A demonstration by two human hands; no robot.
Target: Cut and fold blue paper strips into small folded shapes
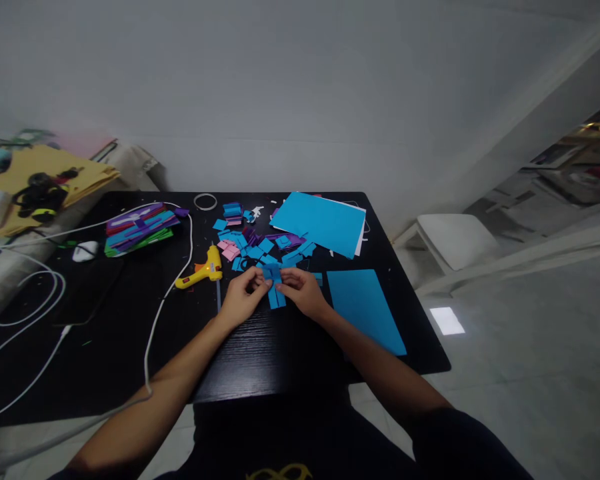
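My left hand and my right hand meet over the black table, both pinching a small blue paper piece made of folded strips. Its lower strips hang down between my thumbs. Just beyond my fingers lies a scatter of small blue, pink and purple paper cuttings. A yellow glue gun rests left of my left hand, its white cord trailing toward me.
A blue sheet lies right of my right hand; a bigger blue sheet on white paper sits farther back. A stack of coloured pieces, a tape ring and a computer mouse are at left. A white chair stands right.
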